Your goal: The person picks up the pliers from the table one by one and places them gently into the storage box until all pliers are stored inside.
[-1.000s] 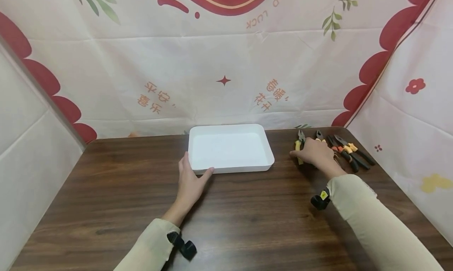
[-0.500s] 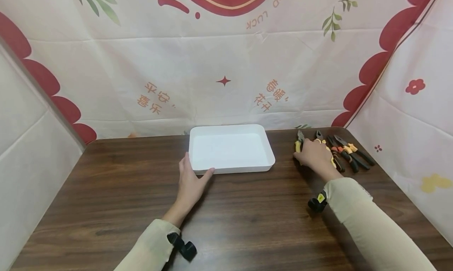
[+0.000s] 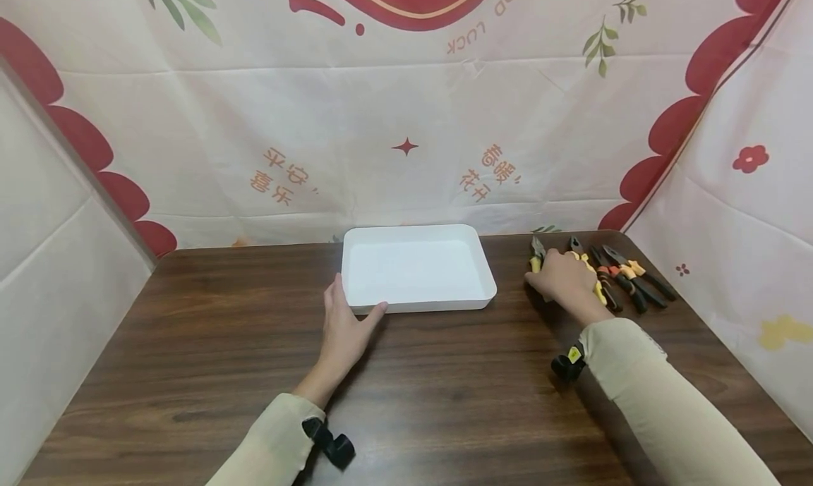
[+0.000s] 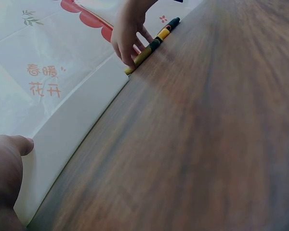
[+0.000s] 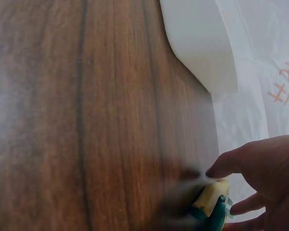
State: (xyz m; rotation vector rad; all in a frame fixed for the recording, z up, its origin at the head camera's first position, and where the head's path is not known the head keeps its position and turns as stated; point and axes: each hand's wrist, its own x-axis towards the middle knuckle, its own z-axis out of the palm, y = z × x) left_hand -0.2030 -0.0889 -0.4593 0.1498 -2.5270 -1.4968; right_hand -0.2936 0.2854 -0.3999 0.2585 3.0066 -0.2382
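"Where was your right hand [image 3: 564, 278]?"

"Over the leftmost pliers [image 3: 536, 252], toward the back right of the table [image 3: 413, 401]. My thumb was to one side of their yellow handles, my fingers to the other. Whether I had closed on them I couldn't tell: my hand hid much of them from above, and the right wrist view was blurred there."

"Were they lifted?"

"Not that I could make out. I'd have called that pair reached, not yet picked up."

"And the other tools?"

"Just right of my hand lay a second yellow-handled pair [image 3: 586, 260], then one with red-orange grips [image 3: 614, 270], then one with yellow-orange grips [image 3: 637, 268]. I held none of those three."

"What about your left hand [image 3: 343, 331]?"

"It rested, thumb and fingers spread, around the near left corner of the white tray [image 3: 419, 266], thumb at the front wall. The tray sat upright by the back cloth [image 3: 356, 119], apart from the pliers."

"So how far along were you?"

"Barely begun, in my judgement. The tray was in place and steadied, but no pliers lay in it. All four pairs I counted were left to deal with."
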